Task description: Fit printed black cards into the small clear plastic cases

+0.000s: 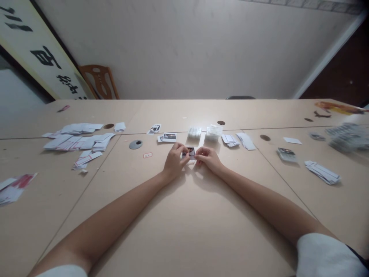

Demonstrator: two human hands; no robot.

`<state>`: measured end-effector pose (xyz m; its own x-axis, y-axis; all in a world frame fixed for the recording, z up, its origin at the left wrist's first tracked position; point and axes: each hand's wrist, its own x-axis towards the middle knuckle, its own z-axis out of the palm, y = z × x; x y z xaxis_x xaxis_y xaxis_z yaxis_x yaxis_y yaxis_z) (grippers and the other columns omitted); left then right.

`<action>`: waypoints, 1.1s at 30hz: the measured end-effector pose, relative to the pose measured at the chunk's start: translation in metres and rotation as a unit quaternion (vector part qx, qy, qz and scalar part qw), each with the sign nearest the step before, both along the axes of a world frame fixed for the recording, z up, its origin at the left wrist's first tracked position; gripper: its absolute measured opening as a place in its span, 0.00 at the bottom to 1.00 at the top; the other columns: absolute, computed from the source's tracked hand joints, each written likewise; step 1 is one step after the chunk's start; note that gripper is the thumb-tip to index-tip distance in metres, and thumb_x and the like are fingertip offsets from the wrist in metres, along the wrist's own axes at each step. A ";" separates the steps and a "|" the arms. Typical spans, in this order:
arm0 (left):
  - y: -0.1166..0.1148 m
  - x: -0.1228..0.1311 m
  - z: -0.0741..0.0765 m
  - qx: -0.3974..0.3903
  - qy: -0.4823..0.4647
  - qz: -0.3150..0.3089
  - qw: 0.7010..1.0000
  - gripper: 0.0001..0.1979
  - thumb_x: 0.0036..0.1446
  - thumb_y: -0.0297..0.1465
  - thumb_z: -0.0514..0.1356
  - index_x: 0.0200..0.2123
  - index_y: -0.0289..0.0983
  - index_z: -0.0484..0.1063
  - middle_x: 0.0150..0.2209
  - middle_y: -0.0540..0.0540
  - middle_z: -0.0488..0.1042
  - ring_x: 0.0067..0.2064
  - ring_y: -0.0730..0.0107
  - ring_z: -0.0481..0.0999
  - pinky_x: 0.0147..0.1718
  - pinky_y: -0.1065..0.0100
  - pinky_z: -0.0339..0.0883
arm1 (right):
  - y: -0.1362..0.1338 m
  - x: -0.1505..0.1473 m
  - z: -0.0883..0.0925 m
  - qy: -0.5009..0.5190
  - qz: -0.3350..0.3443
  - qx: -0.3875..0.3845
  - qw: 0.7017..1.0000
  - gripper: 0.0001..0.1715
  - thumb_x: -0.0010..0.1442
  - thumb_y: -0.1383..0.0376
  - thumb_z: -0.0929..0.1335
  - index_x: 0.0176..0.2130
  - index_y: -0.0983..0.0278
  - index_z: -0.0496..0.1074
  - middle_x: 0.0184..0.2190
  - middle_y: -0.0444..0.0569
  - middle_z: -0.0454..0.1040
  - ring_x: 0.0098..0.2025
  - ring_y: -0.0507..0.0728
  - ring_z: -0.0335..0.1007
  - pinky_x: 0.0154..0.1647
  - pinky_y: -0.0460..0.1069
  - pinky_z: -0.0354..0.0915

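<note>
Between my two hands, just above the table, is a small photo card (190, 151) with a dark picture and a pale border. My left hand (175, 161) pinches its left side, thumb against fingers. At the card's right edge my right hand (210, 159) is also closed in a pinch. The fingers cover part of the card. Beyond the hands stand two stacks of clear plastic sleeves, a left stack (194, 133) and a right stack (213, 132). Some photo cards (169, 137) lie just past my left hand.
White paper slips (77, 141) are heaped at the left, with a grey cable-hole cover (135, 144) nearer. Right of the sleeves are white cards (230, 140). Farther right lie a sleeved stack (287, 155), a slip bundle (322, 172) and blurred plastic packs (348, 136). A chair (99, 81) stands behind the table.
</note>
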<state>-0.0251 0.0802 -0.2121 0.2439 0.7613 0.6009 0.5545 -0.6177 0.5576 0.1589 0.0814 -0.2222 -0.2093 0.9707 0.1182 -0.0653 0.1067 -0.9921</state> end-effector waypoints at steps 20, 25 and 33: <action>0.006 -0.003 -0.003 -0.029 -0.017 0.056 0.998 0.03 0.58 0.26 0.60 0.32 0.37 0.71 0.37 0.46 0.67 0.43 0.58 0.71 0.46 0.59 0.65 | 0.005 0.000 -0.005 0.062 -0.063 -0.045 0.995 0.11 0.45 0.62 0.75 0.26 0.64 0.72 0.19 0.43 0.74 0.20 0.54 0.75 0.18 0.44 0.66; 0.007 -0.003 -0.003 -0.038 -0.034 0.075 0.996 0.02 0.58 0.27 0.60 0.31 0.37 0.72 0.37 0.45 0.68 0.44 0.56 0.71 0.47 0.57 0.64 | 0.004 0.000 -0.003 0.057 -0.072 -0.046 0.995 0.10 0.46 0.63 0.74 0.27 0.64 0.71 0.16 0.44 0.74 0.17 0.52 0.70 0.14 0.43 0.61; 0.013 -0.005 -0.008 -0.056 -0.070 0.099 0.991 0.01 0.56 0.28 0.61 0.31 0.38 0.73 0.38 0.45 0.68 0.46 0.55 0.71 0.49 0.55 0.65 | 0.006 0.001 -0.005 0.064 -0.096 -0.032 0.993 0.07 0.47 0.65 0.72 0.25 0.63 0.69 0.13 0.39 0.69 0.13 0.47 0.59 0.13 0.41 0.54</action>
